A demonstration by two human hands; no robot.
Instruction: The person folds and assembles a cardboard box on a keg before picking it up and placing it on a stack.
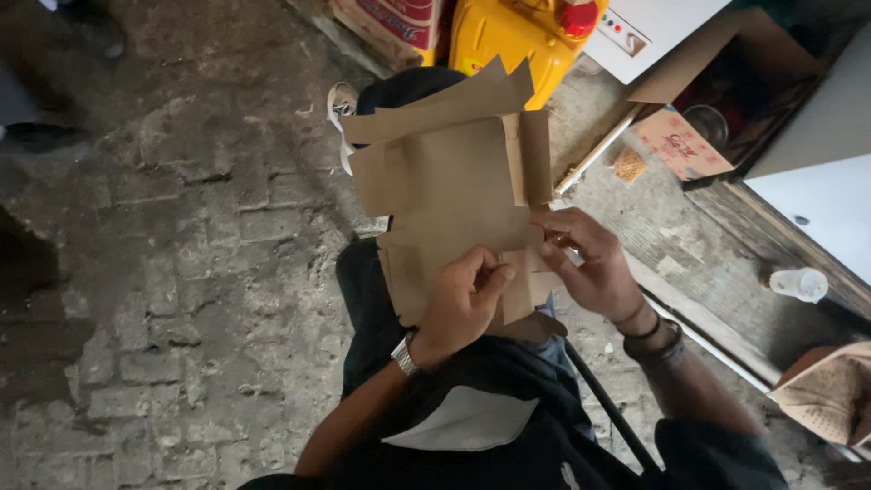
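A flat brown cardboard blank [449, 181] with folded flaps rests across my lap, its far end pointing toward my shoe. My left hand [461, 304], with a metal watch at the wrist, is shut on the near edge of the cardboard, pinching a flap. My right hand [592, 263], wearing dark wristbands, grips a narrow flap on the cardboard's right side with thumb and fingers. Both hands meet at the near right corner of the sheet.
A yellow plastic jerrycan [508, 36] stands ahead beside a printed carton [390, 23]. An open cardboard box [717, 100] and a white cabinet [817, 154] sit to the right. A clear plastic bottle [798, 284] lies on a wooden plank. Brick floor [181, 254] spreads left.
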